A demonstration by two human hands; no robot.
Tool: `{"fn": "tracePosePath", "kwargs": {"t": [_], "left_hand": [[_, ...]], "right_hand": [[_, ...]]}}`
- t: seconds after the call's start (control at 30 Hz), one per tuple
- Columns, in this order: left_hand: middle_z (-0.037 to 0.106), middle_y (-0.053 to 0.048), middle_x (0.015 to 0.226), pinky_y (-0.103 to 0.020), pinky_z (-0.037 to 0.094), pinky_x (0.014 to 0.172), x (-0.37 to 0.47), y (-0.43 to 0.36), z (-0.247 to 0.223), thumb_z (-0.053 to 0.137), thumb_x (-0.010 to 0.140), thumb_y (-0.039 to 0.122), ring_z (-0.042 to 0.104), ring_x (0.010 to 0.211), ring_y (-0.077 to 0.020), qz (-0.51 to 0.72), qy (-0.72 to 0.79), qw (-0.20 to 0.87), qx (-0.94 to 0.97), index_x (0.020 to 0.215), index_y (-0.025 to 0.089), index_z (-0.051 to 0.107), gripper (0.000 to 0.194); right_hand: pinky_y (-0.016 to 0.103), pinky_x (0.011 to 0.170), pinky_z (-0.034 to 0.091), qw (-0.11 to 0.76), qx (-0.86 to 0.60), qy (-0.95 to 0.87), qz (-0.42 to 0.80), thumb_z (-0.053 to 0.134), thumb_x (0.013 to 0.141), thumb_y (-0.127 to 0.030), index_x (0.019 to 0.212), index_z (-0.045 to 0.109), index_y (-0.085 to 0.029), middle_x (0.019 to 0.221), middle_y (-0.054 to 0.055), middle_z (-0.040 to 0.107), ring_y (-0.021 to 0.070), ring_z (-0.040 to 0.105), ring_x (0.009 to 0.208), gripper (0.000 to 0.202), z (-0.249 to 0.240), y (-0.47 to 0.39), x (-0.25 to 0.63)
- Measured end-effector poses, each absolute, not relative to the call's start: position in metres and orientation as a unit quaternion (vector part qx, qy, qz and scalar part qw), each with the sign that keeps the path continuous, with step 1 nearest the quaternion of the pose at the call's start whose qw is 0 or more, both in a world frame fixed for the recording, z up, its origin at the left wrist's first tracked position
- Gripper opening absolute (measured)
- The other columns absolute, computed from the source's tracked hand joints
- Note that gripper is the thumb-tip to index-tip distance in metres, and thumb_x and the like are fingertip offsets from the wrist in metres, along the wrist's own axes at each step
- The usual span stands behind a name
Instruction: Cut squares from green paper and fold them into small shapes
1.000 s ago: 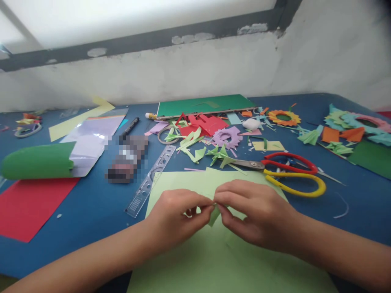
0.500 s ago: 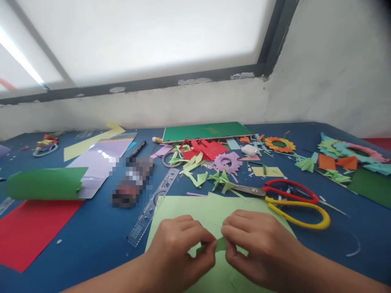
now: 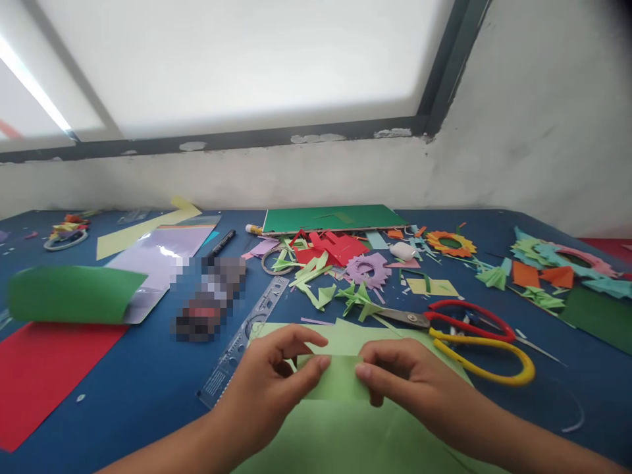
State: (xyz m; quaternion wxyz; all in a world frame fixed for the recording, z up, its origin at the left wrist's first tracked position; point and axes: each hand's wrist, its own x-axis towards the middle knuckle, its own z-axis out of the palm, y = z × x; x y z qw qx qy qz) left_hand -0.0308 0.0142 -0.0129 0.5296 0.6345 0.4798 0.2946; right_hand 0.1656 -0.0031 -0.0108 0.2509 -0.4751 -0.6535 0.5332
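Note:
A small light green piece of paper (image 3: 340, 378) is stretched flat between my two hands, above a larger light green sheet (image 3: 340, 438) on the table. My left hand (image 3: 276, 382) has its thumb on the paper's left part, with the index finger lifted off it and other fingers partly hidden behind. The right edge is pinched between the thumb and bent fingers of my right hand (image 3: 409, 375). Beyond the right hand lie scissors (image 3: 412, 318) with red and yellow handles. A clear ruler (image 3: 247, 336) lies beside the left hand.
Paper scraps and a purple paper ring (image 3: 368, 270) lie ahead, before a green board (image 3: 336, 218). On the left are a rolled green sheet (image 3: 74, 294), a red sheet (image 3: 54, 375) and a black pen (image 3: 220, 246). More folded paper pieces (image 3: 528, 275) sit at right.
The small green paper, mostly hidden between my fingers before, now shows as a flat rectangle. My left hand has opened partly, its index finger raised, and both hands have turned to bring the thumbs forward.

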Motion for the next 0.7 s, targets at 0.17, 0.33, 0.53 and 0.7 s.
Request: {"fn": "tracePosePath", "kwargs": {"t": [0.17,0.33,0.53,0.7], "left_hand": [[0.057,0.0,0.07,-0.016,0.045,0.046,-0.032,0.011,-0.01,0.065,0.074,0.027,0.051,0.055,-0.0087,0.314,0.432,0.525,0.663,0.074,0.016,0.06,0.013],[0.064,-0.004,0.075,-0.022,0.052,0.051,-0.032,0.013,-0.01,0.06,0.077,0.026,0.057,0.057,-0.0115,0.291,0.394,0.586,0.646,0.086,0.017,0.068,0.015],[0.068,-0.006,0.08,-0.026,0.055,0.054,-0.032,0.019,-0.006,0.056,0.08,0.032,0.059,0.056,-0.013,0.291,0.407,0.598,0.627,0.087,0.017,0.072,0.023],[0.067,-0.005,0.076,-0.026,0.055,0.056,-0.033,0.024,-0.01,0.058,0.078,0.03,0.059,0.057,-0.0127,0.312,0.418,0.615,0.591,0.086,0.017,0.072,0.021]], "right_hand": [[0.022,0.053,0.034,0.27,-0.487,-0.618,0.555,0.051,0.081,-0.048,0.061,0.05,-0.018,0.056,-0.003,0.048,0.0113,0.042,0.055,0.036,-0.009,-0.003,0.166],[0.022,0.052,0.036,0.286,-0.477,-0.634,0.538,0.046,0.084,-0.047,0.064,0.052,-0.018,0.056,-0.002,0.051,0.0116,0.044,0.054,0.035,-0.015,-0.003,0.168],[0.023,0.052,0.046,0.4,-0.508,-0.678,0.351,0.043,0.088,-0.034,0.083,0.055,-0.021,0.069,0.001,0.058,0.0134,0.055,0.059,0.019,-0.016,-0.003,0.172],[0.03,0.062,0.053,0.337,-0.343,-0.872,0.087,0.042,0.085,-0.026,0.099,0.059,-0.032,0.081,0.003,0.064,0.0204,0.062,0.077,0.023,-0.018,-0.031,0.178]]}}
